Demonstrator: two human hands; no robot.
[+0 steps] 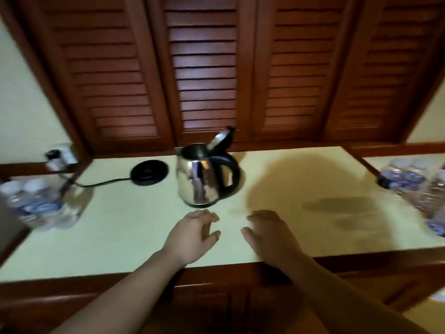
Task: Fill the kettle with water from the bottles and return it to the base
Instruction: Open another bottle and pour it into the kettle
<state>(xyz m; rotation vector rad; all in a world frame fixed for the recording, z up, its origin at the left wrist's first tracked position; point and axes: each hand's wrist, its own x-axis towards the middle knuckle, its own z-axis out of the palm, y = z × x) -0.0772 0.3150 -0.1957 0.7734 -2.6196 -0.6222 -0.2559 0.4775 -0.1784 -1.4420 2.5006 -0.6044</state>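
My left hand [192,235] and right hand [267,235] hover over the pale counter [120,237], fingers loosely spread and holding nothing. Just beyond them stands the steel kettle [204,179], lid up, off its round black base [148,173], which sits just to its left. Blurred water bottles [36,203] crowd the counter's left and right edges.

Louvered doors [204,68]; perhaps a socket [61,154].
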